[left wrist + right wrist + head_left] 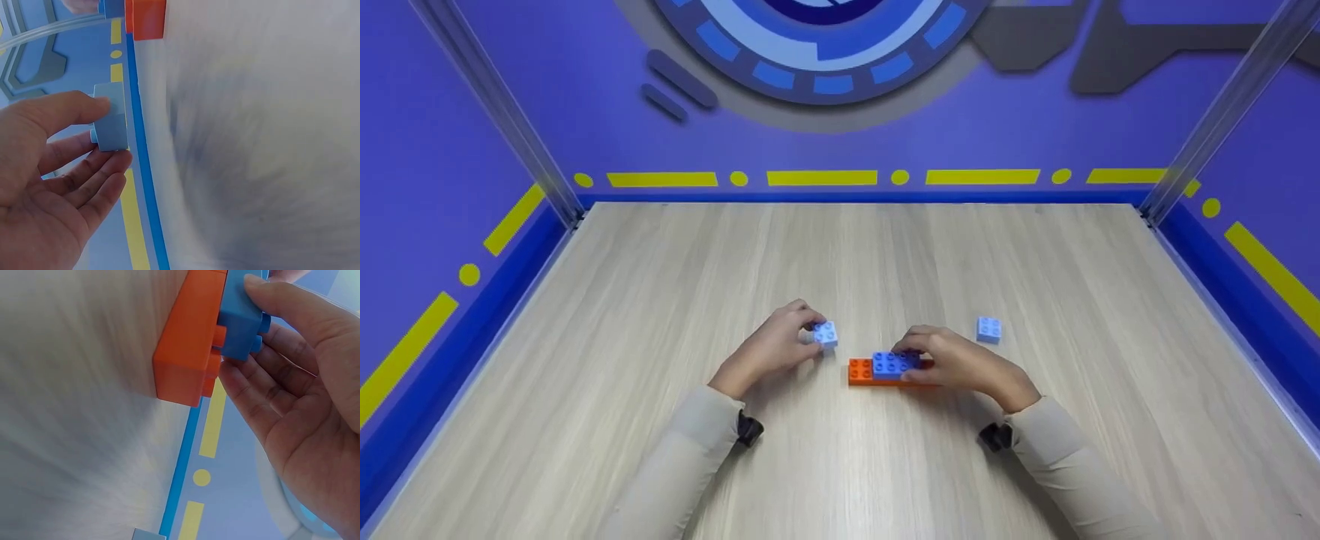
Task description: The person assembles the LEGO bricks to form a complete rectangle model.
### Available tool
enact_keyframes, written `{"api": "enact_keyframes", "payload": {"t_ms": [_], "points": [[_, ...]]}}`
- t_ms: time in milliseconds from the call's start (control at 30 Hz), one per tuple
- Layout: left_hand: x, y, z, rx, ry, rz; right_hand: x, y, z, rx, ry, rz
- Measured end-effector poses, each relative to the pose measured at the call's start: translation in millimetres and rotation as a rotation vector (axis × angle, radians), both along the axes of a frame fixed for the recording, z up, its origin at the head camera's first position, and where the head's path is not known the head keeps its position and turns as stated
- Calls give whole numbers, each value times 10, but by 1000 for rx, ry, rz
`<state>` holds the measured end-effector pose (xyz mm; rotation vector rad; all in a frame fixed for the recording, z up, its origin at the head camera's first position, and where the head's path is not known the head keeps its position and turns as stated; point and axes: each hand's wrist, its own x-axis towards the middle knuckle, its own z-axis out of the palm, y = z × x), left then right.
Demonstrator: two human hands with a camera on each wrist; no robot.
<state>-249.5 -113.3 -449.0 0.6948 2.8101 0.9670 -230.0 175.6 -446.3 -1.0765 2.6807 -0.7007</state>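
Observation:
My left hand (776, 343) pinches a small light blue toy brick (826, 335) between thumb and fingers; in the left wrist view this light blue brick (110, 117) has its studs toward the palm. To the right, my right hand (956, 360) grips a darker blue brick (889, 364) that sits on top of a long orange brick (859, 372) on the table. The right wrist view shows the thumb on one side of the blue brick (239, 318), with orange studs bare at the near end of the orange brick (188, 343).
A second light blue brick (988, 330) lies on the wooden table (840, 465), beyond and right of my right hand. Purple-blue panels (840, 150) with yellow marks stand along the table's back and sides.

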Motion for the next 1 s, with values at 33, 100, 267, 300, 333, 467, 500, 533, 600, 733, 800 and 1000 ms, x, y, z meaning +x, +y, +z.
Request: {"api": "enact_keyframes", "payload": {"t_ms": [33,100,267,300,333,467,500,533,600,733,800,1000], "points": [[7,12,3,1,4,-10,1,1,-2,0,-1,0],[21,33,13,1,10,-33,1,1,-2,-6,-5,1],[54,78,32,-7,9,-80,-5,-4,-2,-14,-12,-1],[58,86,34,-10,4,-86,-5,-5,-1,-13,-11,-1],[61,93,33,-12,1,-93,-5,-4,-1,-11,-12,-2],[70,117,24,-7,-14,-132,-4,0,-4,-10,-8,0],[72,122,21,-7,-14,-143,-4,2,-8,-12,-3,4],[74,126,19,-6,-9,-156,-6,4,-10,-17,-1,6],[79,135,18,-5,2,-176,-9,4,-13,-25,10,13],[90,151,19,-3,25,-199,-19,6,-23,-39,19,26],[94,160,15,0,31,-211,-25,7,-29,-39,20,29],[110,194,-2,5,17,-236,-34,12,-43,-43,21,28]]}}
